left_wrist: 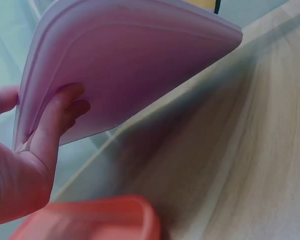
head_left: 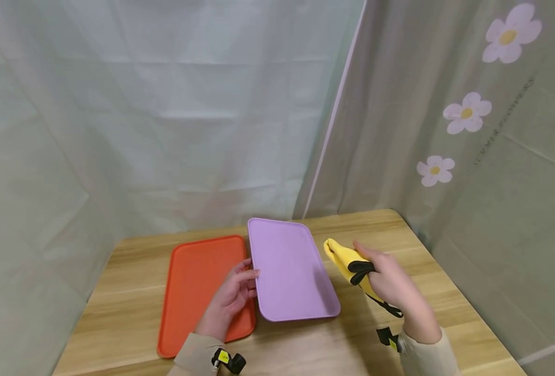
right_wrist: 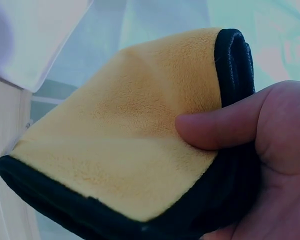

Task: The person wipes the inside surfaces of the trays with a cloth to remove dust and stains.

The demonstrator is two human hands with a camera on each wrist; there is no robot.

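Note:
A purple tray (head_left: pixel 291 271) is tilted up off the table, its left edge gripped by my left hand (head_left: pixel 232 292). The thumb lies on the tray's upper face, and in the left wrist view the fingers (left_wrist: pixel 55 120) press against its underside. To the right of the tray, my right hand (head_left: pixel 394 277) holds a folded yellow cloth (head_left: pixel 345 256) with black edging. In the right wrist view the thumb (right_wrist: pixel 215 127) lies across the fuzzy face of the cloth, while the other fingers are mostly hidden behind it.
An orange-red tray (head_left: pixel 202 282) lies flat on the wooden table (head_left: pixel 117 303), left of the purple tray and partly under my left forearm. Pale curtains (head_left: pixel 188 130) hang close behind the table, and a curtain with printed flowers (head_left: pixel 467 112) hangs along the right.

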